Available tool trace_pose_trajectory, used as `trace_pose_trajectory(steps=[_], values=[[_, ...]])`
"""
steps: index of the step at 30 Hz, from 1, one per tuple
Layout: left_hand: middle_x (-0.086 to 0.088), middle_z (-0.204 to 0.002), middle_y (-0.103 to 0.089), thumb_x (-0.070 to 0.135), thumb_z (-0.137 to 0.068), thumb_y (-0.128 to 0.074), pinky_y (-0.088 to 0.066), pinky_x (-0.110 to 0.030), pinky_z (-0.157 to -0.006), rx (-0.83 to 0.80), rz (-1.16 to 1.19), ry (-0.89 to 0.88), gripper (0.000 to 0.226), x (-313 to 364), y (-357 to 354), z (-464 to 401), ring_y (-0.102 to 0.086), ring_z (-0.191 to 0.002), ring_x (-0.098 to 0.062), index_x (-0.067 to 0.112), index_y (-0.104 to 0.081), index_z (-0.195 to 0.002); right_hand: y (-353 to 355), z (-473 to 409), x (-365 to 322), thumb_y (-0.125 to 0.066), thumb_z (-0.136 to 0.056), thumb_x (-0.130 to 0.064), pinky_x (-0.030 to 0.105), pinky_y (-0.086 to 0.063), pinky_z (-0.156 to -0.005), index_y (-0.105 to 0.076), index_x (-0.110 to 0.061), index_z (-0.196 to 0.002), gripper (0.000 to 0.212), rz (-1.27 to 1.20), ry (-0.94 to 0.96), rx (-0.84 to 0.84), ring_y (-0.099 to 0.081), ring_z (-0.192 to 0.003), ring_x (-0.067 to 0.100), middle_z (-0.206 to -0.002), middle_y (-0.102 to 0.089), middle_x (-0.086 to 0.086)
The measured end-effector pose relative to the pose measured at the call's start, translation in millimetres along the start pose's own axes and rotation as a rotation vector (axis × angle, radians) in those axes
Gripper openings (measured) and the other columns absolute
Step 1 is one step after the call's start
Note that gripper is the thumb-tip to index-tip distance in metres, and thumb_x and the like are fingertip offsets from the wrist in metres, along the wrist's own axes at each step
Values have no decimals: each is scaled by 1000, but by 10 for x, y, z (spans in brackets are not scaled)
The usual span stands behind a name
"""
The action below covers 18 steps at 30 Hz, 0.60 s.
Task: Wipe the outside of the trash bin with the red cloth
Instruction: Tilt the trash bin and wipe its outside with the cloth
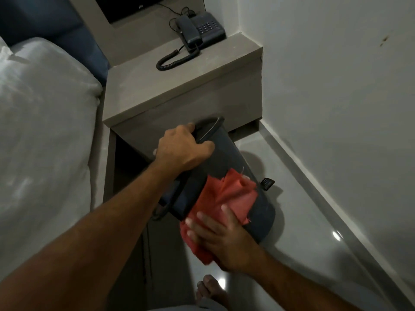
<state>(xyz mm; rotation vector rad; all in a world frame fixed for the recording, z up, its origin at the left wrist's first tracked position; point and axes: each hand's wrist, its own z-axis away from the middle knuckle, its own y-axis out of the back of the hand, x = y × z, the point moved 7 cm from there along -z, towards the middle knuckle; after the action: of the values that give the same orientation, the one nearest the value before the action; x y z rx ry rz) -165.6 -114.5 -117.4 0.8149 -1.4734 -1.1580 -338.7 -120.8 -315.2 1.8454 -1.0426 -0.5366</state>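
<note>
Head view: left hand [182,149] grips tilted trash bin [226,162] rim beside nightstand [179,86]; right hand [220,241] presses red cloth [226,198] flat.

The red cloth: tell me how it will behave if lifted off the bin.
The red cloth probably hangs limp: it already bunches in folds against the trash bin. It looks thin and light, with frayed edges. It would likely slide off if the right hand pressing it let go.

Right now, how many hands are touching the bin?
2. The left hand grips the rim of the bin near the nightstand; the right hand presses the cloth against its side, lower down.
</note>
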Motion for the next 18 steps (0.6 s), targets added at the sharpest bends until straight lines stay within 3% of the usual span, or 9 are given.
trace_pose_trajectory(steps=[3, 5, 7, 9, 11, 13, 16, 18], values=[[-10, -102, -66, 60, -58, -50, -49, -40, -82, -4, -54, -90, 73, 166, -63, 43, -60, -100, -36, 21, -60, -119, -174, 528, -11, -75, -70, -43, 65, 9, -118, -29, -29, -159, 101, 12, -132, -70, 2, -159, 24, -173, 2, -1], [-5, -94, -61, 59, -59, -50, -47, -37, -78, -29, -68, -118, 70, 240, -77, 57, -60, -95, -34, 20, -61, -116, -135, 826, 64, -73, -69, -43, 75, -8, -115, -22, -37, -160, 105, -21, -354, -2, -3, -158, 30, -173, -4, -2], [-5, -94, -62, 60, -58, -50, -52, -45, -84, -33, -49, -70, 68, 182, -29, 35, -60, -96, -35, 23, -61, -114, 1, 908, 192, -62, -81, -43, 80, -25, -106, -19, -39, -161, 91, -92, -540, 108, -11, -156, 39, -173, -10, 1], [-9, -100, -66, 60, -56, -50, -54, -49, -86, -20, -24, -8, 67, 57, 31, 14, -60, -98, -37, 26, -62, -113, 156, 662, 448, -43, -98, -46, 77, -32, -104, -11, -34, -163, 73, -222, -747, 166, -24, -151, 46, -170, -20, 11], [-10, -102, -67, 60, -55, -49, -54, -48, -86, -3, -12, 22, 68, -19, 45, 6, -61, -99, -38, 28, -63, -113, 371, 206, 755, -33, -102, -54, 73, -34, -108, -2, -33, -162, 71, -308, -978, 261, -30, -148, 46, -164, -32, 17], [-10, -101, -67, 61, -55, -49, -54, -47, -86, -1, -8, 24, 71, -13, 20, -6, -60, -97, -37, 29, -62, -117, 505, -326, 880, -42, -96, -57, 68, -26, -115, 0, -32, -163, 83, -274, -970, 261, -26, -151, 43, -166, -28, 14], [-2, -92, -58, 63, -57, -51, -49, -36, -77, 18, 32, 63, 75, -73, 19, -67, -52, -83, -25, 28, -62, -123, 535, -769, 760, -53, -88, -54, 68, -19, -116, -11, -27, -163, 90, -136, -795, 256, -19, -154, 41, -169, -20, 9], [-2, -92, -56, 66, -58, -53, -48, -36, -76, 51, 57, 118, 73, -175, 39, -96, -49, -82, -24, 31, -64, -121, 447, -706, 591, -54, -85, -51, 73, -12, -115, -14, -30, -162, 90, -88, -598, 203, -9, -156, 42, -172, -8, 7]])
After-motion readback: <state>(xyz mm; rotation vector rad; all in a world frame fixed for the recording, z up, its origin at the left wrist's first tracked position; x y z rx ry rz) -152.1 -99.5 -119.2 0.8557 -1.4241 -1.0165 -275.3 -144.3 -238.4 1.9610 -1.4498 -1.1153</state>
